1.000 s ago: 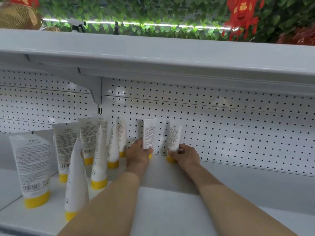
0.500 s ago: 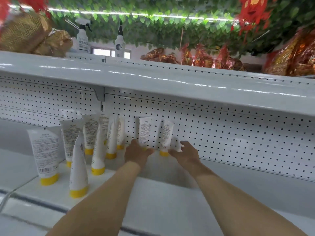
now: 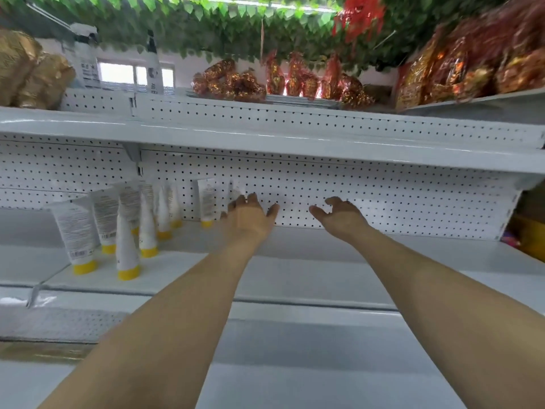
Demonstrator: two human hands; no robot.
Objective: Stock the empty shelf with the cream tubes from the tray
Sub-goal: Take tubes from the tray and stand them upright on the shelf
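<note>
Both arms reach forward over the shelf (image 3: 295, 278). The left hand (image 3: 249, 216) is spread, fingers loose, holding nothing; it hides most of one blurred tube (image 3: 236, 188) at the shelf's back edge. The right hand (image 3: 339, 215) is also open and empty, palm turned inward, near the pegboard (image 3: 383, 199). More tubes (image 3: 126, 219) stand cap-down toward the shelf's left end. Spray bottles (image 3: 85, 63) and foil bags (image 3: 309, 81) sit on the shelf above.

White pegboard wall (image 3: 368, 199) behind white metal shelving – green leaf garland (image 3: 182, 22) above, bright window (image 3: 118, 72) behind the top shelf.
</note>
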